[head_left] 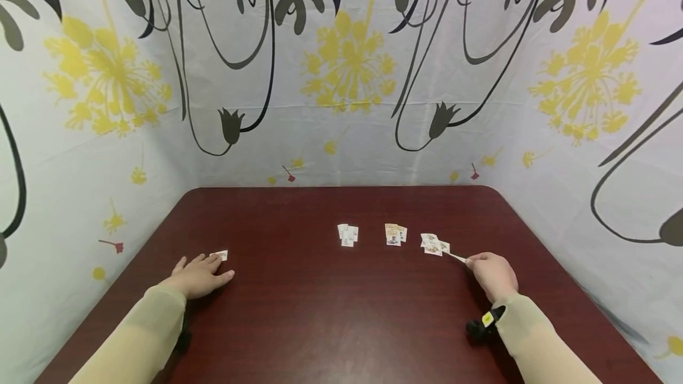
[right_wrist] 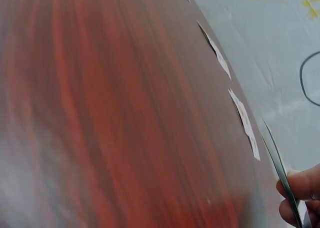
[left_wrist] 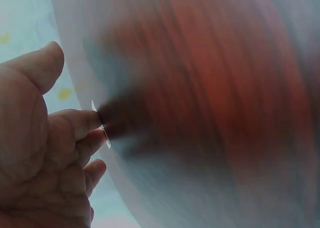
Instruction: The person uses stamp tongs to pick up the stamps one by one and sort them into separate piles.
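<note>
Between thumb and finger, my right hand [head_left: 492, 277] pinches a pair of tweezers [right_wrist: 281, 170], pointing left. In the head view the tweezer tips reach the edge of the rightmost group of small printed cards [head_left: 432, 245]; whether they grip a card, I cannot tell. On the left side of the table, my left hand [head_left: 196, 276] lies with spread fingers, its fingertips touching one small card [head_left: 222, 254]. That card appears edge-on as a thin white sliver [left_wrist: 108, 139] under the fingertips in the left wrist view.
Two more groups of overlapping small cards, a middle one [head_left: 393, 234] and a left one [head_left: 347, 234], lie toward the back of the dark red-brown table [head_left: 320, 313]. A white cloth with flower prints [head_left: 341, 159] surrounds the table's back and sides.
</note>
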Available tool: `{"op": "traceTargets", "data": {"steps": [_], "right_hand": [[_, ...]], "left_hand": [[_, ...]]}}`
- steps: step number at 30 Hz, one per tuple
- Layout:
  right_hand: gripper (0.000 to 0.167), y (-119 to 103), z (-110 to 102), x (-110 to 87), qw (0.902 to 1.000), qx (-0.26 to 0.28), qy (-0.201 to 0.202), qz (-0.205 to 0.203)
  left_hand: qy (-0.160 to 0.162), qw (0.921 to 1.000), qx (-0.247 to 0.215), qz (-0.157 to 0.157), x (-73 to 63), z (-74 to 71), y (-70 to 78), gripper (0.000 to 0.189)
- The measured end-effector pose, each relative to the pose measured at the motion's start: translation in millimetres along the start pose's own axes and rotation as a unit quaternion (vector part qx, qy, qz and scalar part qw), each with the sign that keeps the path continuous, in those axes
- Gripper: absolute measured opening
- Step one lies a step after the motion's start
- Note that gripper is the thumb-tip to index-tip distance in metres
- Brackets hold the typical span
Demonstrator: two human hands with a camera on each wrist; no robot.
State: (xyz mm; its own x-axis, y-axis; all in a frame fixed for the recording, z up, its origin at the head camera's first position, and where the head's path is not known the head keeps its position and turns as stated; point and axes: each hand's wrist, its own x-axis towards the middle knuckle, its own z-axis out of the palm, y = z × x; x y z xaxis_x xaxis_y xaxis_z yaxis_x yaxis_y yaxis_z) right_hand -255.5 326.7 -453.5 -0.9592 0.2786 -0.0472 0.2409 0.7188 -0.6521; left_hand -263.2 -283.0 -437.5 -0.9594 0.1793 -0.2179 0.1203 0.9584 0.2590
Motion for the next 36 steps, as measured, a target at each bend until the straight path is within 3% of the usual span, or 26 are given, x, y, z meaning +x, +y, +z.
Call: {"op": "traceTargets", "data": {"steps": [17, 36], "right_hand": [[0.023, -35, 32, -12.0, 0.9991, -0.005, -0.004, -0.042], [0.013, -64, 62, -20.8, 0.9973, 0.005, -0.034, -0.065]], "left_hand": [[-0.036, 0.9943, 0.054, 0.084, 2.1, 11.7, 67.7, 0.073], [-0.053, 0.9846, 0.088, 0.141, 1.6, 23.8, 120.8, 0.07]]}}
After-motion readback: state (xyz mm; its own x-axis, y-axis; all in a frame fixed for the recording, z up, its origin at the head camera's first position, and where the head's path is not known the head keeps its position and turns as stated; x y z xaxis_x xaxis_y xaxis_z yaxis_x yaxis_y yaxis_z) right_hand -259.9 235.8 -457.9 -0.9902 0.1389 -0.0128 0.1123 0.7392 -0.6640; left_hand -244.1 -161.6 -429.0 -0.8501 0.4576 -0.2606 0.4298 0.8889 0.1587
